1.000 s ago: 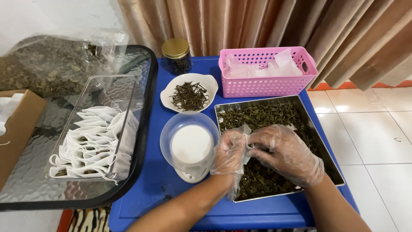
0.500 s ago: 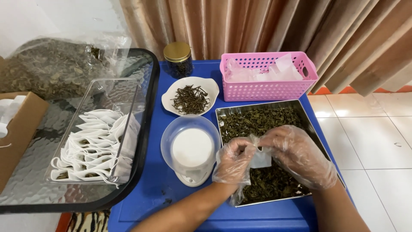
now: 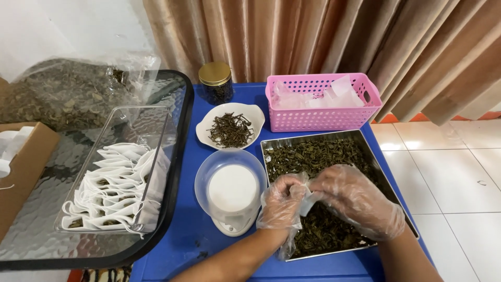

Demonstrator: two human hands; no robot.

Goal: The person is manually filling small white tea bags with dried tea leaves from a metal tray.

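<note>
Both hands gloved in thin clear plastic, working over the metal tray (image 3: pixel 389 180) of dried green leaves. My left hand (image 3: pixel 282 201) and right hand (image 3: pixel 357 201) meet just above the leaves, fingers closed around a small white filter bag (image 3: pixel 307 201) held between them; the bag's mouth is hidden by my fingers, so I cannot tell how full it is.

Risks as I judge them: the loose gloves could snag the bag's edge and tear it. If the bag tips, leaves fall back in the tray or scatter onto the blue table (image 3: pixel 182 245). The small white scale (image 3: pixel 232 193) with its clear bowl sits just left of my left wrist, so a careless elbow could knock it.

Containers: a pink perforated basket (image 3: pixel 323 117) behind the tray, holding white bags. A dark glass jar with a gold lid (image 3: pixel 215 81) at the far edge; any label is too small to tell. A white dish (image 3: pixel 209 128) of dark twiggy leaves beside it. To the left, a clear plastic box (image 3: pixel 151 122) of filled white bags, a clear sack of leaves (image 3: pixel 47 99), and a brown cardboard box (image 3: pixel 26 162).
</note>
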